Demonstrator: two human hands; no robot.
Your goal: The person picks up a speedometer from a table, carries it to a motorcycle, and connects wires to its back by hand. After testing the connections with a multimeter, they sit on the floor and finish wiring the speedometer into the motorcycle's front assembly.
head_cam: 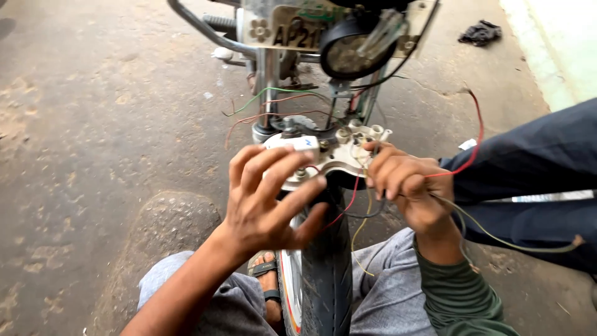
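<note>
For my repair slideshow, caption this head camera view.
Left hand steadies a white instrument housing above the front tyre; right hand pinches its wires.

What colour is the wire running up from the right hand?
Red wire, leaving the right hand; seen in the head view.

Open-air roadside repair spot: bare cracked concrete ground (93, 124), half-stripped motorcycle (311, 37) (loose wires (273, 93) everywhere).

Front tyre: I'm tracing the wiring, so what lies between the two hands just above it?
In the head view, red and yellow wires hang between the left hand and right hand, over the front tyre.
</note>
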